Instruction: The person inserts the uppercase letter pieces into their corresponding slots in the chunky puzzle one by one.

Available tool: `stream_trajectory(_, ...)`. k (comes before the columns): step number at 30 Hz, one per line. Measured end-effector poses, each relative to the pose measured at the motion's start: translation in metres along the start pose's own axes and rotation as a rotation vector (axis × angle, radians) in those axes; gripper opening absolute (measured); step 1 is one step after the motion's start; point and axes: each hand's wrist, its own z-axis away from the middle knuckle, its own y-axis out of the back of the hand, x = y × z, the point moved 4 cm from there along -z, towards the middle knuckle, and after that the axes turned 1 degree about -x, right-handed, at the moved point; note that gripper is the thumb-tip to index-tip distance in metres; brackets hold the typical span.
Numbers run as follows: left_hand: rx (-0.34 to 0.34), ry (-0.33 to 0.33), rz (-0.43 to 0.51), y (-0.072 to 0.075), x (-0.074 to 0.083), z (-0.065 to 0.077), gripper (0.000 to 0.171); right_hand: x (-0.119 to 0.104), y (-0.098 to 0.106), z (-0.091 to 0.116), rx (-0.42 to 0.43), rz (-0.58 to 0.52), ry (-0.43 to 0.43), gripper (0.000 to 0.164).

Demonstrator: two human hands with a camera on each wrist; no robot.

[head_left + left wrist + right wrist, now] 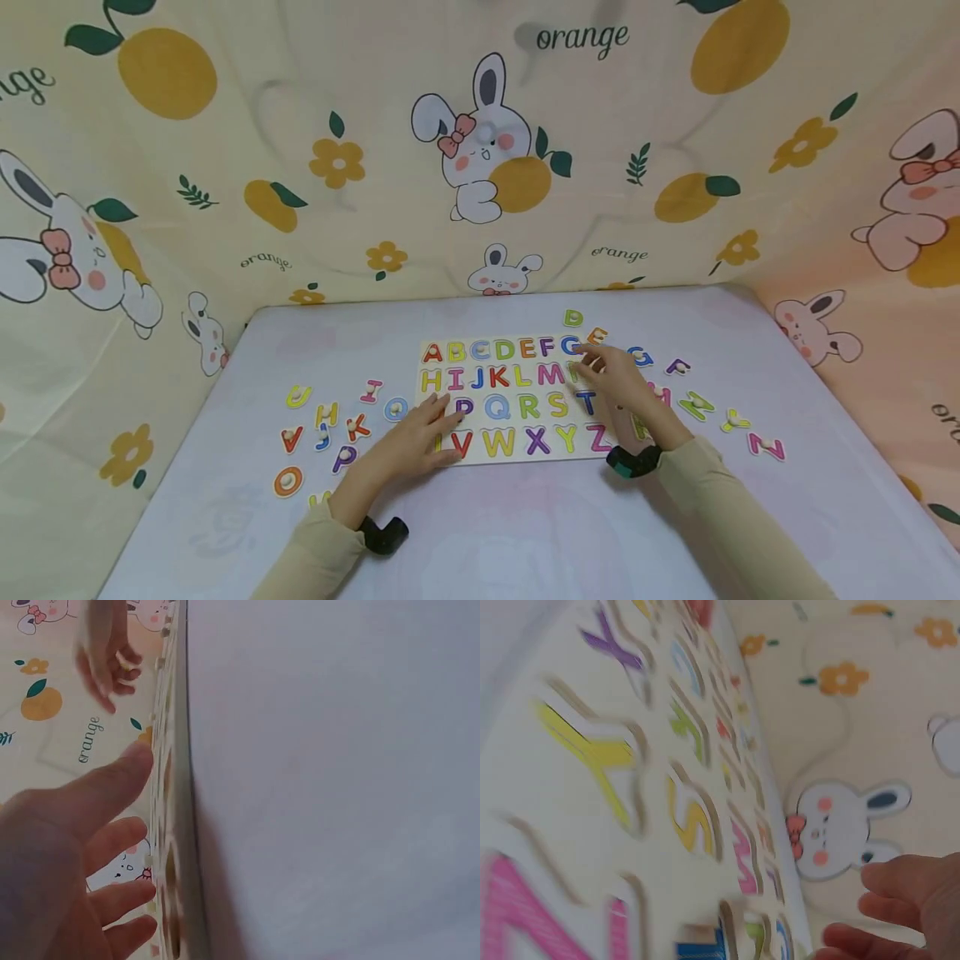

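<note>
The white alphabet board [517, 460] lies on the table, with colored letters from A to Z in rows. My left hand [420, 437] is at the board's left edge, fingers spread near the P and V. In the left wrist view that hand's thumb [124, 776] and fingers are apart, holding nothing. My right hand [618, 379] hovers over the board's upper right, fingertips close to the G and loosely bent. In the right wrist view its fingers [881, 904] show beside the board's far edge, with no letter piece visible in them. A blue T [701, 946] shows near the bottom.
Loose knobbed letters lie left of the board, among them an orange O [288, 482], a red V [292, 440] and a purple P [344, 458]. To the right are a green N [696, 406], a yellow Y [736, 420] and others. A printed cloth [420, 267] hangs behind.
</note>
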Motion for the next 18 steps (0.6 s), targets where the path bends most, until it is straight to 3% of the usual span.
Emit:
stream_trajectory(7, -0.002, 0.002, 0.005, -0.006, 0.000, 0.003, 0.061, 0.022, 0.003, -0.036, 0.102, -0.104, -0.144, 0.036)
stream_trajectory(13, 0.004, -0.012, 0.001, -0.005, 0.001, 0.004, 0.060, 0.046, 0.003, -0.061, 0.134, -0.225, -0.267, 0.038)
stream_trajectory(18, 0.003, -0.012, -0.001, -0.006, 0.002, 0.003, 0.061, 0.063, 0.002, -0.077, 0.140, -0.228, -0.320, 0.038)
